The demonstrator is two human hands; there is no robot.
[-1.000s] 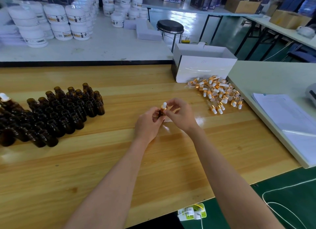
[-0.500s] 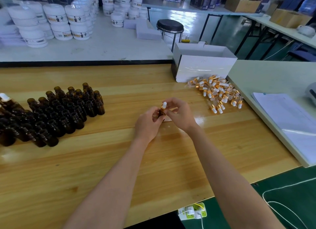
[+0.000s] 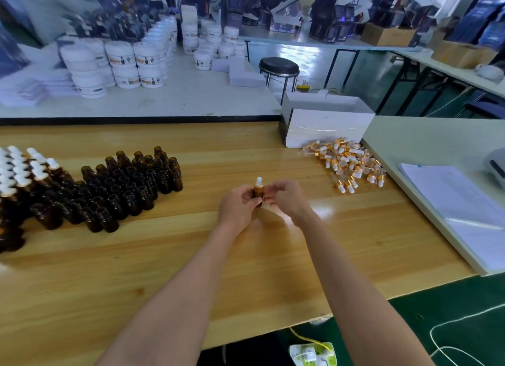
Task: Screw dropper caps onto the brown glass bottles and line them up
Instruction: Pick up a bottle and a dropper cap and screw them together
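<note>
My left hand grips a small brown glass bottle upright above the wooden table. A gold-collared dropper cap with a white bulb sits on its neck. My right hand hovers just right of the bottle with fingers loosely curled, a small gap from the cap. Uncapped brown bottles stand packed together at the left. Capped bottles stand at the far left edge. Loose dropper caps lie in a heap at the right.
A white open box stands behind the cap heap. A stack of papers lies on the pale side table at the right. White jars fill the table behind, with a black stool beside it.
My right fingers, which pinched the cap before, have come off it. The view has swung left, bringing the capped bottles at the far left into sight.
</note>
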